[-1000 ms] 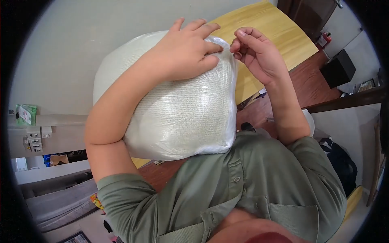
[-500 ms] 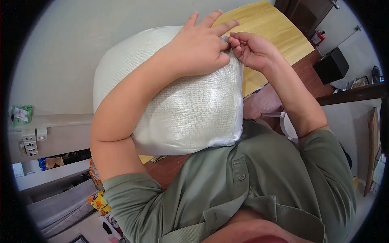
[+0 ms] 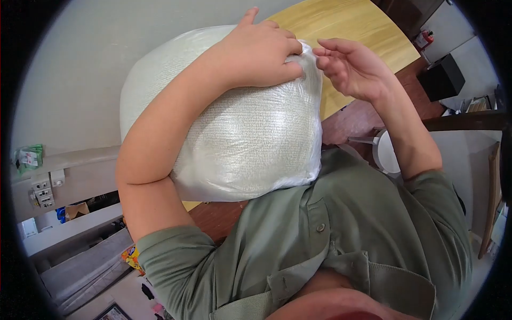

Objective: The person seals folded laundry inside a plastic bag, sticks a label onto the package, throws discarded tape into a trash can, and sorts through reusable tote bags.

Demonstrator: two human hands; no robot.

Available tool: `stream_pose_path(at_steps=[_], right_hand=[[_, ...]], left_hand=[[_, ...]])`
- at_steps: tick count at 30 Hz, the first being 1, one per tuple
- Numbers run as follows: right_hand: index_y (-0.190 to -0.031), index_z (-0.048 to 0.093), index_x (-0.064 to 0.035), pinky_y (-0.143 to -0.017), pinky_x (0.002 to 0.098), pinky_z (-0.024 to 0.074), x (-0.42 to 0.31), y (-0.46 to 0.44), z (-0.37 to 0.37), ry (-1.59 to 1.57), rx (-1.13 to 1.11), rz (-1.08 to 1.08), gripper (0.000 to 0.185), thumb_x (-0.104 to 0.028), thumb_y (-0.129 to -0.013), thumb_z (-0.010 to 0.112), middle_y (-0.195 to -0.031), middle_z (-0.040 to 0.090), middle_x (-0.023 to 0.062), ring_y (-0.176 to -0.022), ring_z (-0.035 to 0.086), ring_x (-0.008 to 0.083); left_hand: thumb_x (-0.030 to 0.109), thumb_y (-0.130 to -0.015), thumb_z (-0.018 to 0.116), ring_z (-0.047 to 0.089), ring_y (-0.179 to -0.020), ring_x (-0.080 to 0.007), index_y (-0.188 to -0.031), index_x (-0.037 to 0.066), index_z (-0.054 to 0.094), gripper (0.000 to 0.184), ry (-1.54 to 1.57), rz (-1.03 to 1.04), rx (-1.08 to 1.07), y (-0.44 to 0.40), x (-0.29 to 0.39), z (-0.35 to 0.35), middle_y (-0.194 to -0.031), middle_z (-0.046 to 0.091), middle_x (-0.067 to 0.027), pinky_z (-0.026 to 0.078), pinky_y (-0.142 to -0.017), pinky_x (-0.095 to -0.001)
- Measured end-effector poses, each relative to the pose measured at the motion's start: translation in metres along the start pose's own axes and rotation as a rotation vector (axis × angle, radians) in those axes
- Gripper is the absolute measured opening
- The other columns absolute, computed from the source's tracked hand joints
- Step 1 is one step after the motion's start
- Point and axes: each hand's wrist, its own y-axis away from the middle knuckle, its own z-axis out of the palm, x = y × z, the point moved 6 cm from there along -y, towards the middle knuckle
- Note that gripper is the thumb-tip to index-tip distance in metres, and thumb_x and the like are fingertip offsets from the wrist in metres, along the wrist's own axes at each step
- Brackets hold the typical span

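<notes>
- Wrapped bundle [image 3: 250, 141] may be tipped if pressed unevenly by unclenched left hand [image 3: 264, 56] atop.
- Little support is given by loose right hand [image 3: 354, 69] beside it.

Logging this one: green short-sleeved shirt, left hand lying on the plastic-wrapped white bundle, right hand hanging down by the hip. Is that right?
Not the last part: the head view shows the right hand held up by the right edge of the white bundle, not hanging down. The left hand does lie on the bundle, and the shirt is green and short-sleeved.
</notes>
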Motion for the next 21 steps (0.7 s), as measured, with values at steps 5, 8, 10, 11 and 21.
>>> stream_pose_path(at_steps=[5, 8, 10, 11, 21], right_hand=[[-0.121, 0.042, -0.0056, -0.047, 0.0188, 0.0410, -0.017, 0.019, -0.016, 0.685, 0.000, -0.343, 0.046, -0.009, -0.078, 0.061, -0.082, 0.058, 0.0086, -0.058, 0.054, 0.0110], [-0.127, 0.040, -0.0092, -0.071, 0.0241, 0.0428, -0.028, 0.007, -0.025, 1.172, 0.160, -0.943, 0.060, -0.012, -0.073, 0.066, -0.100, 0.056, 0.0058, -0.083, 0.053, 0.0119], [-0.128, 0.042, -0.0104, -0.087, 0.0284, 0.0358, -0.024, 0.000, -0.021, 1.183, 0.171, -0.891, 0.064, -0.011, -0.070, 0.069, -0.119, 0.050, 0.0012, -0.103, 0.045, 0.0134], [-0.122, 0.048, -0.0114, -0.085, 0.0289, 0.0379, -0.024, -0.005, -0.019, 1.191, 0.105, -0.962, 0.059, -0.013, -0.068, 0.071, -0.117, 0.052, 0.0023, -0.104, 0.047, 0.0147], [-0.079, 0.062, -0.0065, -0.081, 0.0333, 0.0395, -0.017, 0.005, 0.012, 1.171, -0.003, -1.374, 0.009, -0.011, -0.073, 0.066, -0.079, 0.061, 0.0028, -0.085, 0.058, 0.0189]], left_hand=[[0.030, -0.079, 0.046, 0.048, -0.111, -0.0307, -0.108, 0.002, 0.059, 0.042, 0.167, -0.034, -0.180, -0.006, 0.008, -0.017, -0.107, 0.057, -0.0164, 0.020, -0.103, -0.0605], [0.031, -0.078, 0.048, 0.046, -0.114, -0.0293, -0.110, 0.003, 0.057, 0.044, 0.128, -0.072, -0.203, -0.006, 0.004, -0.013, -0.109, 0.057, -0.0150, 0.015, -0.105, -0.0608], [0.028, -0.079, 0.046, 0.054, -0.104, -0.0289, -0.100, 0.003, 0.058, 0.034, 0.149, 0.047, -0.003, -0.006, 0.003, -0.007, -0.101, 0.058, -0.0168, 0.032, -0.095, -0.0593], [0.027, -0.079, 0.046, 0.056, -0.100, -0.0287, -0.096, 0.003, 0.058, 0.031, 0.152, 0.085, 0.059, -0.004, 0.004, -0.006, -0.098, 0.058, -0.0175, 0.038, -0.092, -0.0588], [0.027, -0.075, 0.052, 0.049, -0.112, -0.0259, -0.111, 0.009, 0.058, 0.040, 0.065, -0.025, -0.039, -0.002, -0.006, -0.006, -0.114, 0.058, -0.0097, 0.013, -0.106, -0.0570]])
